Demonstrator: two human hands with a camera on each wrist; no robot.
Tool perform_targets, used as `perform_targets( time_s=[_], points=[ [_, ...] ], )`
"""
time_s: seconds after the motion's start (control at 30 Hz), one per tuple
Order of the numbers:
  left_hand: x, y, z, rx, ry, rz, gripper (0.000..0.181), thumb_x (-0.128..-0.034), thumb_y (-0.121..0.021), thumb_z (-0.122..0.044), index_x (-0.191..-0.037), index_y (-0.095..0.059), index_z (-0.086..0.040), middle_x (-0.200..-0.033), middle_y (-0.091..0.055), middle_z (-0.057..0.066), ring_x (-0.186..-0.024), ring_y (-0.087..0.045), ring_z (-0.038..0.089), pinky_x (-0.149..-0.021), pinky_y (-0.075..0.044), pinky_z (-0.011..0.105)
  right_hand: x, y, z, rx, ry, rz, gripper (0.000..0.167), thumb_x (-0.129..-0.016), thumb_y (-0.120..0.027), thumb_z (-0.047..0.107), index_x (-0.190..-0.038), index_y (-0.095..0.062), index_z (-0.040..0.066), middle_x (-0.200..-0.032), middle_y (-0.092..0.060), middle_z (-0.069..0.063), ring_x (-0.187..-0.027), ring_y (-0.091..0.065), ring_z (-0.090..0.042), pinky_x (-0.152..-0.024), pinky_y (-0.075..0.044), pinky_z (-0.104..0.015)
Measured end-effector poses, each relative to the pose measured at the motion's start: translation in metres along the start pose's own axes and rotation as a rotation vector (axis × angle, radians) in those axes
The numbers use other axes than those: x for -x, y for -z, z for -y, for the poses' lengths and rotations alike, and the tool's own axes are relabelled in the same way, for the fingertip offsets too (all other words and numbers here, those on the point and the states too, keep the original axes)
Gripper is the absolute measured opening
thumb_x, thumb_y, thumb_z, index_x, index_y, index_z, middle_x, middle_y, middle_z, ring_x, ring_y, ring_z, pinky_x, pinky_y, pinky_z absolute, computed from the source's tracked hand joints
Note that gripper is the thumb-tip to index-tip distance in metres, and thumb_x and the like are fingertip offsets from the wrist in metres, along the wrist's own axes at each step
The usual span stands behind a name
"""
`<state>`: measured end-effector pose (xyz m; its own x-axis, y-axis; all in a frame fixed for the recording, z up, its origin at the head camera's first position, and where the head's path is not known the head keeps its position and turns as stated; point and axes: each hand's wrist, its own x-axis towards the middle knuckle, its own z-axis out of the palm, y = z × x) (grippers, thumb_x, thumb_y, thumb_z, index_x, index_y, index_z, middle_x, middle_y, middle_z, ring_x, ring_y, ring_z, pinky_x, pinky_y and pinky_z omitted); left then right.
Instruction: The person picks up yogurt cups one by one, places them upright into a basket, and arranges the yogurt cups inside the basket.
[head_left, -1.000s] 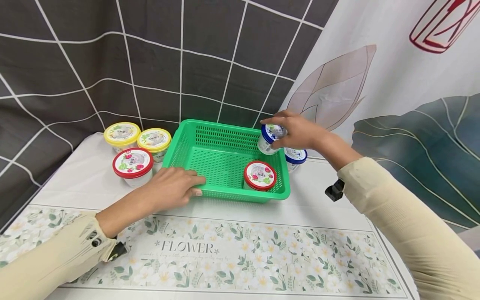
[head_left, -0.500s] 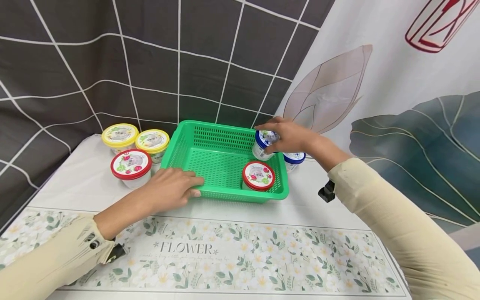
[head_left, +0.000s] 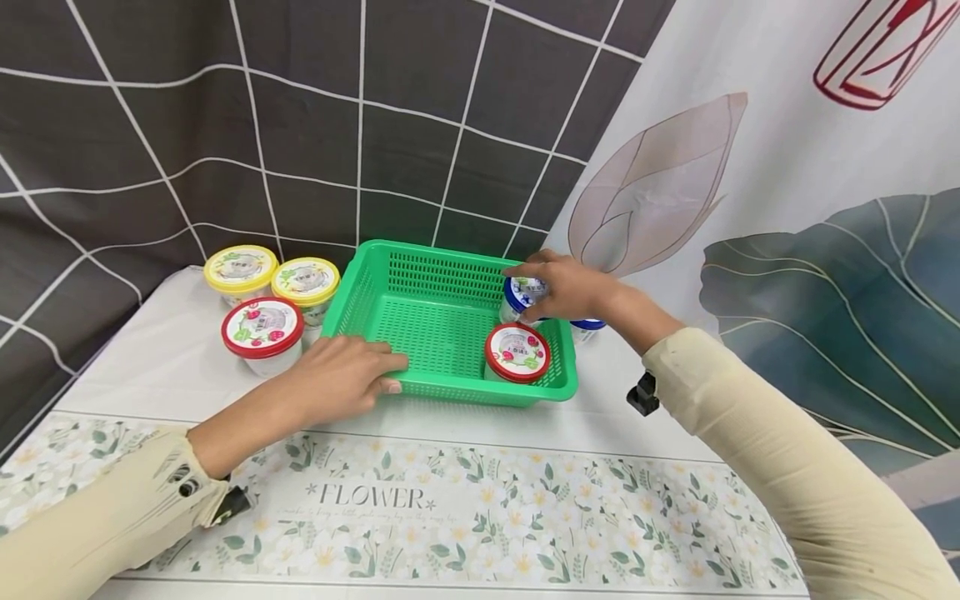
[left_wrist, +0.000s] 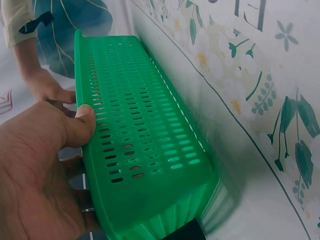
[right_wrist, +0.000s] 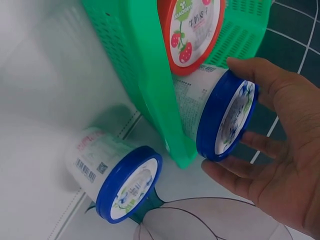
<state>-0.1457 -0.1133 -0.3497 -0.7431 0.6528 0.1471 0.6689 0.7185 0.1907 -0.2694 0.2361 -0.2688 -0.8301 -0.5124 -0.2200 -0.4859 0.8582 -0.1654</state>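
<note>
My left hand (head_left: 347, 377) holds the front left rim of a green plastic basket (head_left: 457, 387). In the left wrist view its thumb (left_wrist: 86, 119) lies on the outside wall and the fingers go behind the rim. At the basket's back right corner, my right hand (head_left: 572, 287) grips a blue-lidded tub (head_left: 517, 300) by its lid. The right wrist view shows thumb and fingers spread around that blue lid (right_wrist: 216, 117), with the white cup inside the basket wall. Just in front of it, a red-lidded tub (head_left: 517, 353) stands in the basket.
Left of the basket stand two yellow-lidded tubs (head_left: 240, 268) and another red-lidded tub (head_left: 263, 327). A second blue-lidded tub (right_wrist: 127, 182) stands outside the basket's right end. Behind the table hangs a dark checked curtain (head_left: 300, 125). A floral-printed cloth (head_left: 450, 517) covers the table.
My right hand has brought the blue-lidded tub left and down, from over the basket's right rim into its back right corner. My left hand keeps its place on the rim.
</note>
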Motion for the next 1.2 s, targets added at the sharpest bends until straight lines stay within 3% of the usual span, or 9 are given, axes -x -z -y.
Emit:
perform_targets(
  time_s=[0.73,1.2],
  points=[
    [-0.001,-0.001,0.001,-0.001,0.005,0.013,0.009,-0.1068,-0.077,-0.029,-0.104,-0.070,-0.023,-0.087,-0.062,-0.005,-0.072,-0.053,0.017,-0.064,-0.045,0.035,-0.014,-0.011,-0.001,0.014,0.008,0.028,0.075,-0.102,-0.083,0.033,-0.170,-0.052,0.021,-0.177,-0.039,-0.026,-0.162,-0.042,-0.052,-0.118,-0.052,-0.072],
    [-0.001,0.001,-0.002,0.005,-0.003,0.005,0.011,-0.1078,-0.076,-0.030,-0.102,-0.068,-0.025,-0.086,-0.061,-0.005,-0.073,-0.054,0.017,-0.064,-0.046,0.037,-0.021,-0.017,-0.001,0.009,-0.046,0.066,0.077,-0.106,-0.078,0.039,-0.174,-0.045,0.023,-0.181,-0.032,-0.025,-0.166,-0.033,-0.056,-0.122,-0.044,-0.077]
  ],
)
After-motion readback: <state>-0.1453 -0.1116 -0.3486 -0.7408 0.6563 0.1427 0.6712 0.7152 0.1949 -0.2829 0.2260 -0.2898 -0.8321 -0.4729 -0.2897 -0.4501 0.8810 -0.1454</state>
